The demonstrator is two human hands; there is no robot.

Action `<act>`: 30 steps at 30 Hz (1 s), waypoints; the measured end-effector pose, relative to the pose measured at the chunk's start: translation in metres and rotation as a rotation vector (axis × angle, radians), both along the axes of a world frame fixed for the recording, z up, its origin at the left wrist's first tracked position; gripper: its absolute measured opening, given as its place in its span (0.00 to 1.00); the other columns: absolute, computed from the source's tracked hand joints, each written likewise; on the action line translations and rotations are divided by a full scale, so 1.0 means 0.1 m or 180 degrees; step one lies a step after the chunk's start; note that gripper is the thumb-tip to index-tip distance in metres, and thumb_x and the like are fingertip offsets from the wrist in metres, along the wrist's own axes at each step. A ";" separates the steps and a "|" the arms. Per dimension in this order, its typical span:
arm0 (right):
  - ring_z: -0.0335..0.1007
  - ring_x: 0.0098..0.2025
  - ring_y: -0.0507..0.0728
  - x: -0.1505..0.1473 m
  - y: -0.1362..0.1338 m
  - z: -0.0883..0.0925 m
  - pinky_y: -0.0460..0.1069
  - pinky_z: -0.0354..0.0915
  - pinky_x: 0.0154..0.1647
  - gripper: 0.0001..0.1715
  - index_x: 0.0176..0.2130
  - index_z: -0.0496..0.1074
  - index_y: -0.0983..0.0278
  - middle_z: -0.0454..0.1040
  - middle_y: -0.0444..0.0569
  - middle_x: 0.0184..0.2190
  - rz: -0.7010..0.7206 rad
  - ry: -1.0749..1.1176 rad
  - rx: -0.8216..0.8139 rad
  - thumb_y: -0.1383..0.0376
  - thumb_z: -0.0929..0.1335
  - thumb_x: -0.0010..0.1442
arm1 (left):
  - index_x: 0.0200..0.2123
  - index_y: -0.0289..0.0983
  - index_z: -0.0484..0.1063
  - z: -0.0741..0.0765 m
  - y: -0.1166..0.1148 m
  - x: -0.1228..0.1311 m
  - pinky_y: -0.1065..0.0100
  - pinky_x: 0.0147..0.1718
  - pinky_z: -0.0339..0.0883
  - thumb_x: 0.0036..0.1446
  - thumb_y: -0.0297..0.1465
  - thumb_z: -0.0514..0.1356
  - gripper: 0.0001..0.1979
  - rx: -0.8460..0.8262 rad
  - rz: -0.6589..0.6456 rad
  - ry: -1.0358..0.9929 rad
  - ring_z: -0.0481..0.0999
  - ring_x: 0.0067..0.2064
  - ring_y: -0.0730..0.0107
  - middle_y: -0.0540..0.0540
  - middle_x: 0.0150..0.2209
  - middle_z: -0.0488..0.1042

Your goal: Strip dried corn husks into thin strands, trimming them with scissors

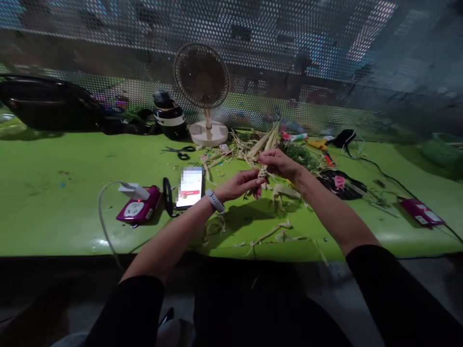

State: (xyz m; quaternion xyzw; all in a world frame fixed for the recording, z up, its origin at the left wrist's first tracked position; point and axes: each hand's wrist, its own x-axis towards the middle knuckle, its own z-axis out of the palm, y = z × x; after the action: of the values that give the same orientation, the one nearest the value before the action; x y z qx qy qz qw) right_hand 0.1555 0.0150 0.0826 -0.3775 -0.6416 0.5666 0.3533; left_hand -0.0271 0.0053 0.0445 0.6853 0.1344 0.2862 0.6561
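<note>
Between my two hands is a small braided piece of pale dried leaf strips (263,171). My left hand (243,185), with a light band on its wrist, has its fingers closed on the lower end of the braid. From above and to the right, my right hand (280,163) pinches the strips near the top. Long loose strips (269,140) fan out behind the fingers, and I cannot tell which of them belong to the braid. More cut strips (284,193) curl on the green tabletop (83,164) just below my hands.
Left of my hands are a lit phone (191,187), black scissors (183,152) and a purple power adapter (139,206) with a cable. Behind stand a fan (207,134) and a black bottle (169,118). A glue gun (318,144) and second purple box (421,212) lie right.
</note>
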 end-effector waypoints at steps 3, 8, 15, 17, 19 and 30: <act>0.39 0.15 0.44 -0.01 0.01 -0.10 0.43 0.39 0.15 0.27 0.21 0.58 0.63 0.47 0.33 0.14 -0.0129 0.0125 -0.0045 0.50 0.74 0.48 | 0.30 0.33 0.70 -0.02 0.01 -0.01 0.72 0.30 0.69 0.51 0.47 0.65 0.20 0.0058 0.0045 -0.0017 0.76 0.27 0.74 0.46 0.26 0.77; 0.50 0.17 0.45 -0.01 -0.01 -0.14 0.43 0.45 0.17 0.25 0.21 0.62 0.64 0.59 0.37 0.15 0.0157 -0.0393 -0.0004 0.50 0.73 0.51 | 0.36 0.31 0.72 -0.09 -0.04 0.07 0.70 0.33 0.72 0.50 0.51 0.63 0.26 -0.0383 0.0378 0.0006 0.79 0.34 0.68 0.41 0.32 0.79; 0.51 0.14 0.45 0.00 0.02 -0.36 0.43 0.47 0.15 0.29 0.20 0.62 0.64 0.60 0.37 0.13 0.0150 -0.0007 -0.0396 0.45 0.73 0.47 | 0.32 0.31 0.70 -0.23 -0.09 0.16 0.71 0.31 0.72 0.53 0.51 0.60 0.25 -0.0096 0.0590 0.0083 0.79 0.31 0.71 0.42 0.30 0.78; 0.52 0.14 0.46 0.01 0.06 -0.40 0.44 0.48 0.15 0.29 0.20 0.63 0.64 0.61 0.37 0.13 0.0207 -0.0046 -0.0493 0.44 0.73 0.46 | 0.33 0.31 0.71 -0.26 -0.07 0.17 0.72 0.32 0.72 0.54 0.49 0.61 0.23 -0.0041 0.0720 0.0136 0.78 0.33 0.71 0.42 0.31 0.78; 0.51 0.14 0.45 0.02 0.10 -0.40 0.44 0.46 0.15 0.28 0.20 0.63 0.64 0.60 0.37 0.12 0.0168 -0.0148 -0.0370 0.45 0.73 0.48 | 0.35 0.32 0.70 -0.27 -0.05 0.17 0.73 0.28 0.70 0.54 0.49 0.61 0.23 -0.0255 0.0730 0.0205 0.78 0.32 0.72 0.43 0.32 0.78; 0.56 0.17 0.47 0.05 0.10 -0.40 0.45 0.51 0.19 0.27 0.21 0.67 0.65 0.64 0.40 0.15 0.0144 -0.0292 0.0043 0.46 0.69 0.55 | 0.35 0.34 0.69 -0.25 -0.03 0.11 0.72 0.27 0.64 0.57 0.49 0.58 0.21 -0.0438 0.0784 0.0343 0.74 0.31 0.74 0.46 0.32 0.75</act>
State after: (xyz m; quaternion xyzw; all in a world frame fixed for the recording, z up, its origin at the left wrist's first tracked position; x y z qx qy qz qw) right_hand 0.1600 0.0251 0.0424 -0.3860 -0.6694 0.5522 0.3131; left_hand -0.0165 0.0023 0.0192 0.6314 0.2717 0.3174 0.6532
